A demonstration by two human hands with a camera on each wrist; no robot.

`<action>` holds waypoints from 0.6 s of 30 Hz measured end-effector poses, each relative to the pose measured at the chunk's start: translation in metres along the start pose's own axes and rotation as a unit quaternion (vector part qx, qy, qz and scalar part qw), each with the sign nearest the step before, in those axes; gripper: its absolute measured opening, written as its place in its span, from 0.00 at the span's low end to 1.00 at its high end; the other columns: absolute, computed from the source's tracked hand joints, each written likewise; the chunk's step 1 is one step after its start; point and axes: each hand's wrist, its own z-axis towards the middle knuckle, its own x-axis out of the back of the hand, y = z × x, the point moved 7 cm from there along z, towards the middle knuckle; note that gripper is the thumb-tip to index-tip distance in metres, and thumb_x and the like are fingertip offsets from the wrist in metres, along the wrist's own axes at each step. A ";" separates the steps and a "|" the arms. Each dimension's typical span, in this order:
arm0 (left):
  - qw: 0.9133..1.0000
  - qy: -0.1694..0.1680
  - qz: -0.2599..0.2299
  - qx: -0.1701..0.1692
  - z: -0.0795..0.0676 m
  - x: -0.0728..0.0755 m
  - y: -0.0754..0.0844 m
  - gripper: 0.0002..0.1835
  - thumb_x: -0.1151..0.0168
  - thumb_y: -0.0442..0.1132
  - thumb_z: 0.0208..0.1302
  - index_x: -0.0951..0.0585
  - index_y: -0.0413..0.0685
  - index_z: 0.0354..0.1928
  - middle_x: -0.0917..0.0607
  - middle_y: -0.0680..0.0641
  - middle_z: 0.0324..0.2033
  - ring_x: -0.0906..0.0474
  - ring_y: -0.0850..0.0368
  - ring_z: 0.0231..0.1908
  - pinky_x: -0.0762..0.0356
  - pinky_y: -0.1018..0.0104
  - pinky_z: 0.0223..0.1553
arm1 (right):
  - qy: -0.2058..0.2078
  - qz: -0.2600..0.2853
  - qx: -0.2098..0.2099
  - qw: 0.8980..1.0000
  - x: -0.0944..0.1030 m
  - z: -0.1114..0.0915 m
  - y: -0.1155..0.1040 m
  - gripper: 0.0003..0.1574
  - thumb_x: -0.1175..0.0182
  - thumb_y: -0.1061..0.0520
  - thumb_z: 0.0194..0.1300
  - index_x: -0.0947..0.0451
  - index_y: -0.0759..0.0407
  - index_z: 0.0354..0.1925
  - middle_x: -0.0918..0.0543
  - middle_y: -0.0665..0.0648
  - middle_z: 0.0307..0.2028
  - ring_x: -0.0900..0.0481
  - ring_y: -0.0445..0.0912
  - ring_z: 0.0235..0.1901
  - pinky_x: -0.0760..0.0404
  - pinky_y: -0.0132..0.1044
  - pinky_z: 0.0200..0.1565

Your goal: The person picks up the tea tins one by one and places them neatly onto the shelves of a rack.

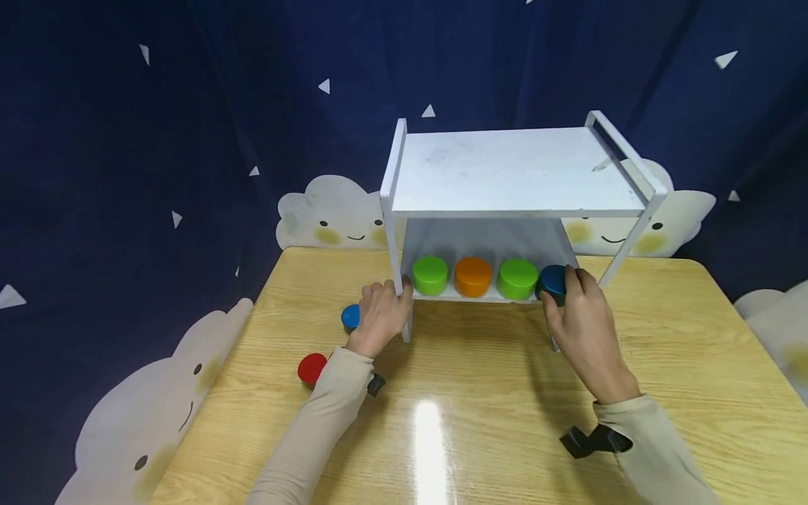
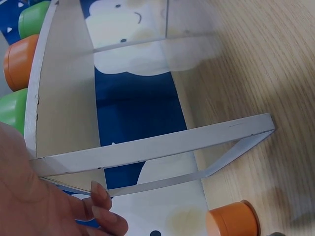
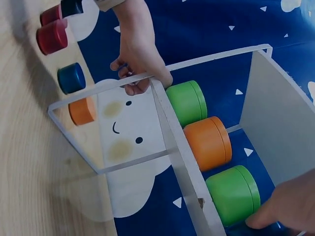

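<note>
A white two-tier shelf (image 1: 511, 172) stands at the back of the wooden table (image 1: 480, 393). On its lower board sit a green cylinder (image 1: 430, 274), an orange cylinder (image 1: 473, 275) and a second green cylinder (image 1: 517, 278) in a row. My right hand (image 1: 577, 315) holds a dark blue cylinder (image 1: 552, 282) at the right end of that row, beside the second green one (image 3: 234, 194). My left hand (image 1: 379, 315) grips the shelf's left front frame; its fingers (image 3: 140, 54) curl round the bar.
Loose on the table left of the shelf lie a blue cylinder (image 1: 350, 315), a red cylinder (image 1: 312, 367) and a small orange cylinder (image 3: 82, 110). A dark blue curtain with cloud shapes (image 1: 328, 214) hangs behind the table.
</note>
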 end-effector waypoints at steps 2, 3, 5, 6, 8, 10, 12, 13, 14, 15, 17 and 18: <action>1.000 0.001 -0.006 0.003 0.000 0.000 -0.001 0.27 0.68 0.53 0.74 0.27 0.42 0.28 0.31 0.42 0.24 0.37 0.41 0.32 0.36 0.54 0.32 | -0.003 -0.002 -0.005 1.000 -0.003 0.002 0.000 0.31 0.39 0.68 0.59 0.36 0.88 0.55 0.30 0.84 0.49 0.27 0.75 0.44 0.26 0.67 0.40; 1.000 0.002 -0.007 0.004 0.000 0.000 -0.002 0.27 0.68 0.53 0.74 0.27 0.41 0.28 0.30 0.42 0.24 0.36 0.41 0.31 0.36 0.54 0.32 | -0.004 -0.004 -0.006 1.000 -0.004 0.003 0.000 0.31 0.39 0.69 0.60 0.37 0.89 0.55 0.30 0.84 0.49 0.27 0.75 0.44 0.26 0.67 0.40; 1.000 0.002 -0.004 0.001 0.001 0.000 -0.001 0.27 0.68 0.53 0.74 0.26 0.40 0.30 0.30 0.42 0.24 0.36 0.41 0.31 0.36 0.53 0.32 | -0.005 -0.008 -0.012 1.000 -0.005 0.004 0.000 0.32 0.40 0.69 0.60 0.38 0.89 0.56 0.31 0.84 0.50 0.28 0.76 0.44 0.26 0.67 0.39; 1.000 0.002 -0.003 -0.001 0.001 0.000 0.000 0.27 0.68 0.52 0.74 0.26 0.39 0.30 0.30 0.42 0.24 0.36 0.41 0.31 0.36 0.53 0.32 | -0.006 -0.011 -0.015 1.000 -0.005 0.004 0.000 0.32 0.40 0.69 0.61 0.38 0.89 0.57 0.31 0.84 0.50 0.28 0.77 0.44 0.27 0.68 0.39; 1.000 0.002 0.002 -0.005 0.001 0.000 0.001 0.27 0.67 0.52 0.74 0.25 0.38 0.32 0.30 0.42 0.24 0.36 0.41 0.30 0.36 0.53 0.32 | -0.009 -0.019 -0.020 1.000 -0.006 0.004 0.000 0.32 0.41 0.69 0.62 0.39 0.89 0.58 0.32 0.84 0.51 0.28 0.77 0.44 0.27 0.68 0.38; 1.000 0.000 0.009 -0.010 0.001 0.000 0.002 0.27 0.67 0.51 0.74 0.25 0.36 0.35 0.30 0.42 0.24 0.36 0.41 0.30 0.36 0.53 0.32 | -0.011 -0.025 -0.024 0.999 -0.007 0.005 0.000 0.33 0.41 0.68 0.62 0.40 0.89 0.58 0.32 0.84 0.51 0.28 0.77 0.43 0.26 0.68 0.38; 1.000 -0.002 0.010 -0.009 0.001 0.000 0.002 0.28 0.68 0.51 0.74 0.24 0.35 0.36 0.30 0.42 0.24 0.36 0.40 0.31 0.36 0.52 0.33 | -0.012 -0.034 -0.026 0.999 -0.007 0.005 0.000 0.33 0.42 0.67 0.63 0.40 0.88 0.59 0.32 0.84 0.52 0.28 0.77 0.43 0.26 0.68 0.37; 1.000 -0.002 0.011 -0.008 0.000 0.001 0.002 0.28 0.68 0.52 0.74 0.24 0.34 0.37 0.30 0.42 0.24 0.36 0.40 0.32 0.35 0.52 0.33 | -0.013 -0.037 -0.026 0.999 -0.008 0.005 0.000 0.33 0.42 0.67 0.63 0.40 0.88 0.59 0.33 0.84 0.53 0.28 0.77 0.44 0.26 0.68 0.37; 1.000 -0.003 0.012 -0.006 0.000 0.001 0.002 0.29 0.68 0.52 0.74 0.24 0.34 0.37 0.30 0.42 0.25 0.36 0.40 0.32 0.35 0.51 0.33 | -0.013 -0.040 -0.026 0.999 -0.008 0.005 0.001 0.33 0.42 0.67 0.63 0.40 0.87 0.60 0.33 0.84 0.53 0.28 0.77 0.44 0.26 0.68 0.37; 1.000 -0.004 0.012 -0.005 0.000 0.000 0.001 0.29 0.68 0.52 0.74 0.24 0.34 0.38 0.30 0.42 0.25 0.36 0.40 0.32 0.35 0.51 0.34 | -0.014 -0.043 -0.026 0.999 -0.009 0.006 0.001 0.34 0.41 0.67 0.63 0.41 0.87 0.60 0.34 0.84 0.54 0.28 0.77 0.45 0.26 0.68 0.36; 1.000 -0.005 0.009 0.001 0.000 0.000 0.001 0.30 0.69 0.53 0.74 0.25 0.35 0.36 0.30 0.41 0.25 0.35 0.40 0.33 0.34 0.51 0.34 | -0.014 -0.048 -0.026 0.998 -0.010 0.006 0.002 0.35 0.41 0.67 0.62 0.41 0.86 0.61 0.34 0.83 0.55 0.28 0.77 0.45 0.26 0.68 0.36; 1.000 -0.004 0.007 0.003 0.000 0.000 0.000 0.30 0.69 0.53 0.74 0.25 0.35 0.35 0.30 0.41 0.25 0.35 0.40 0.33 0.34 0.52 0.34 | -0.014 -0.050 -0.026 0.998 -0.010 0.005 0.003 0.35 0.41 0.67 0.62 0.41 0.85 0.61 0.34 0.83 0.55 0.28 0.77 0.46 0.26 0.69 0.35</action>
